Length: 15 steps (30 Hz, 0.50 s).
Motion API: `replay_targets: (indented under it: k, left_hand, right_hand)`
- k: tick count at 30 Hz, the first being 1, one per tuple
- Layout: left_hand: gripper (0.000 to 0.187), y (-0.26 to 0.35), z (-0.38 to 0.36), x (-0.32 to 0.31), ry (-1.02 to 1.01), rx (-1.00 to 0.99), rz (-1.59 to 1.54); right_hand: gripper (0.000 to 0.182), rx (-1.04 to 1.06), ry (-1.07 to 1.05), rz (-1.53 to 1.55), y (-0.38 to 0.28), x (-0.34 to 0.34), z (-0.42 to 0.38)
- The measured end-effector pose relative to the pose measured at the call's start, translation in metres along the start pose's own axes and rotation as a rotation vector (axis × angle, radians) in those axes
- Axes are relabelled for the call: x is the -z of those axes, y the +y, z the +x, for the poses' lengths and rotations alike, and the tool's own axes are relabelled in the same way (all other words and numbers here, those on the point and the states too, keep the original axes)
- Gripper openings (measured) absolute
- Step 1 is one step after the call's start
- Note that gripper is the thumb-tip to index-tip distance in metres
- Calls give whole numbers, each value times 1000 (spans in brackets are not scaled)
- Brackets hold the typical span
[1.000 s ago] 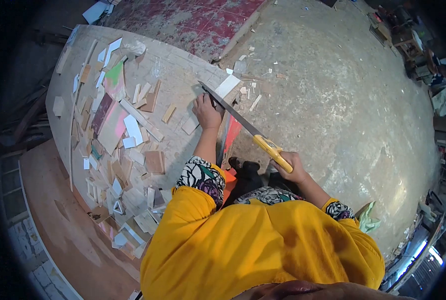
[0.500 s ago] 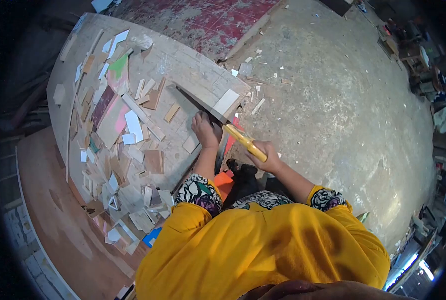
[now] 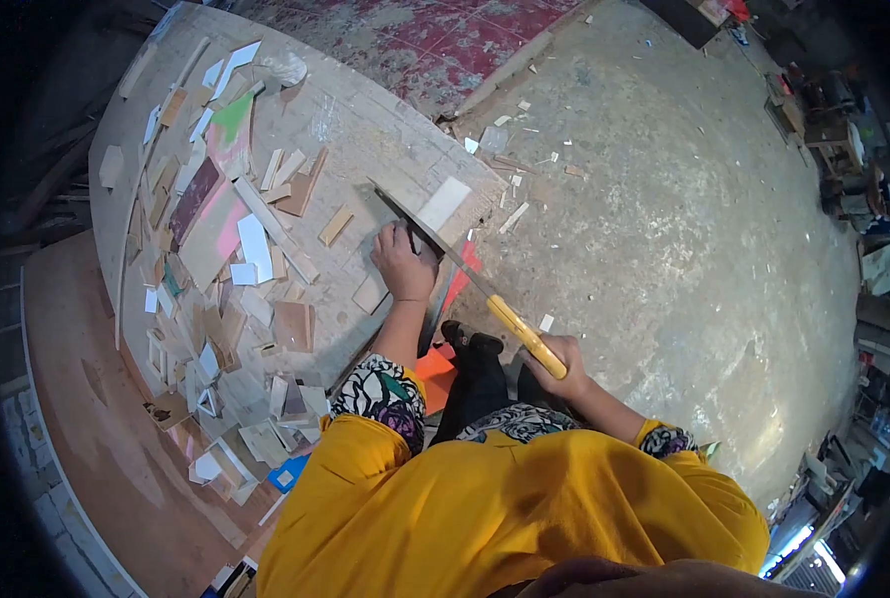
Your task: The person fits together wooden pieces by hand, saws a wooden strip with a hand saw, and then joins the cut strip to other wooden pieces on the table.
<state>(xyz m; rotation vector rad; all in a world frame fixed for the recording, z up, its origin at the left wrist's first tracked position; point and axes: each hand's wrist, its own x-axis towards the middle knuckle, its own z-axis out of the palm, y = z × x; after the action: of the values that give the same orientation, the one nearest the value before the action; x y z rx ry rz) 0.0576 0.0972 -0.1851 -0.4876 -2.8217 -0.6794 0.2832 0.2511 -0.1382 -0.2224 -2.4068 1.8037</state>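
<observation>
My right hand (image 3: 556,364) is wrapped round the yellow handle of a hand saw (image 3: 527,337). The saw's blade slants up and left over the table's edge, passing just beside my left hand (image 3: 403,261). That hand presses down at the edge with its fingers curled against something dark, mostly hidden by the hand and blade. Directly beyond the blade lies a pale rectangular board piece (image 3: 445,204). A small wooden block (image 3: 336,225) rests to the left of my left hand, apart from it.
Offcuts and thin board scraps (image 3: 255,247) cover the left of the wooden table (image 3: 365,130). A brown panel (image 3: 86,399) lies at the lower left. Chips are scattered over the concrete floor (image 3: 654,229) on the right. Orange and red pieces (image 3: 435,379) show below the table edge.
My right hand has pulled the saw back toward the lower right, so its handle sits farther from my left hand. The left hand stays at the table edge. The view has shifted slightly.
</observation>
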Motion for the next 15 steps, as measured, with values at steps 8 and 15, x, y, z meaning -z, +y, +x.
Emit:
replay_targets:
  k: [8,15]
  left_hand:
    - [42,0,0,-4,16,74,89]
    - [40,-1,2,-3,58,-14,51]
  right_hand:
    - [18,-5,-109,-18,4,12,10]
    - [11,-29,-52,72,9,17,5]
